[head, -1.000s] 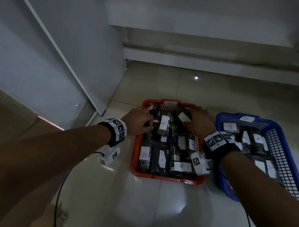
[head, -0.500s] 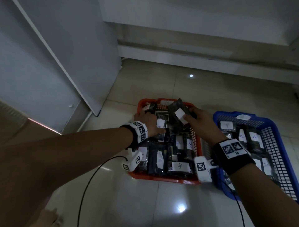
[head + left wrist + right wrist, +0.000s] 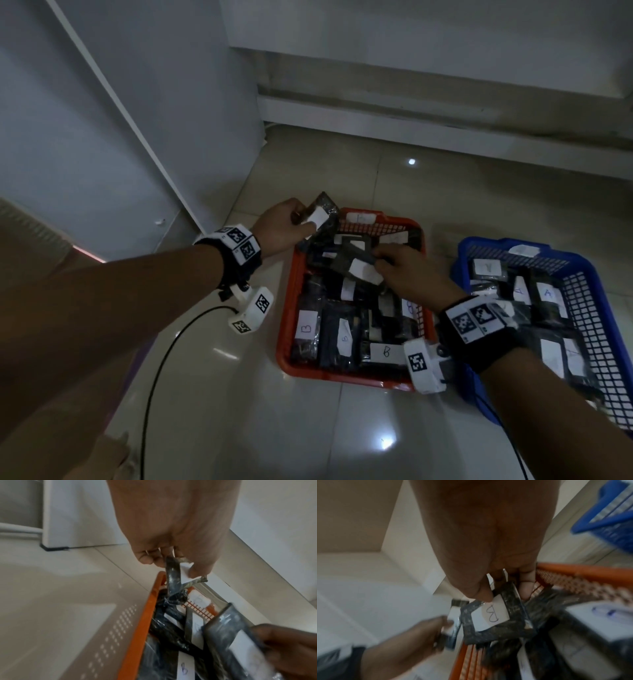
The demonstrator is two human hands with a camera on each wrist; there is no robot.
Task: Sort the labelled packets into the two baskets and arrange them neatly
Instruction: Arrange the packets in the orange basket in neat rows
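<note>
Item 1. Orange basket (image 3: pixel 287 329), on the tiled floor (image 3: pixel 239 428) at centre. Holds dark packets with white labels; the labels readable along the 6 o'clock edge say B. The 6 o'clock rows lie flat and side by side; the 12 o'clock end is a loose heap, apparently what is now being tidied.

Item 2. Blue basket (image 3: pixel 597 308), just beside the orange one at 3 o'clock. Packets inside, one label reading A (image 3: pixel 548 293). Neither hand is in it.

Item 3. Left hand (image 3: pixel 279 228), at the orange basket's 11 o'clock corner. Thumb and fingers pinch one dark packet (image 3: pixel 323 214) by its labelled end, raised above the rim, likely lifted out to free room below.

Item 4. Right hand (image 3: pixel 412 274), over the 12 o'clock heap. Thumb and fingers clamp a second packet (image 3: pixel 494 616) across its label, tilted; the right wrist view reads B there, so it probably belongs in this basket and is held for re-laying.

Item 5. Black cable (image 3: pixel 161 370), trailing on the floor at 8 o'clock.
</note>
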